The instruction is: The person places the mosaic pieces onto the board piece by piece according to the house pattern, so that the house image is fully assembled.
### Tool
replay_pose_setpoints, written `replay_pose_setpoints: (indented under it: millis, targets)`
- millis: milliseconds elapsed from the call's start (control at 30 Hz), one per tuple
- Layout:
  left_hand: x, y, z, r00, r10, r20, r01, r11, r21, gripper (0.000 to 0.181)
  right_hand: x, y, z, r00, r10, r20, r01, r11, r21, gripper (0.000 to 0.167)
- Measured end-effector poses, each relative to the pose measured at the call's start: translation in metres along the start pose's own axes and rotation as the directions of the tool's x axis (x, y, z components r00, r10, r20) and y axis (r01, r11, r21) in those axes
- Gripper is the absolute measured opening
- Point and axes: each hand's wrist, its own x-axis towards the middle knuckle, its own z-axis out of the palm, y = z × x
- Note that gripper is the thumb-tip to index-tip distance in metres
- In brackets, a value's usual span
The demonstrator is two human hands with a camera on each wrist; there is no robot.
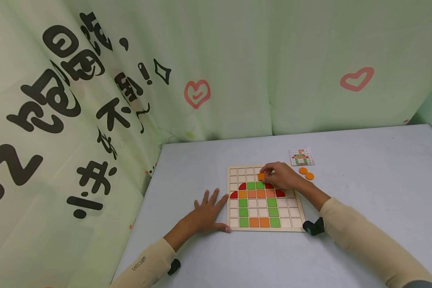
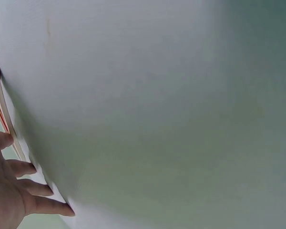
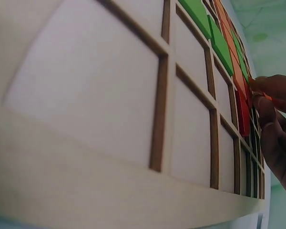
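A wooden grid board lies on the table, with green, orange and red tiles in its squares. My right hand is over its upper part and pinches an orange square tile between thumb and fingers, just above the green top row. The right wrist view shows the fingertips close to the grid, with a red tile nearby; the held tile is mostly hidden there. Fingers spread, my left hand rests on the table at the board's left side, its thumb by the lower left corner.
Behind the board lies a small pattern card with a coloured grid picture. Two round orange pieces sit in front of it, near the right forearm. A pale green curtain hangs along the table's back and left sides.
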Motion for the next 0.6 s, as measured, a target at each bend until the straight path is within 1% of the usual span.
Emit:
replay_pose_setpoints:
  millis: [133, 433, 600]
  targets:
    - [0.000, 0.000, 0.000, 1.000, -0.001, 0.000, 0.001, 1.000, -0.003, 0.110, 0.002, -0.004, 0.002, 1.000, -0.004, 0.004, 0.004, 1.000, -0.026, 0.027]
    - [-0.002, 0.003, -0.001, 1.000, -0.011, -0.003, 0.011, 1.000, 0.000, 0.109, 0.003, -0.014, 0.002, 0.999, 0.044, 0.022, -0.042, 0.993, -0.111, 0.025]
    - [-0.002, 0.004, -0.002, 1.000, -0.020, -0.005, 0.020, 1.000, 0.005, 0.109, 0.005, -0.016, 0.002, 0.999, 0.036, 0.021, -0.032, 0.987, -0.159, 0.026]
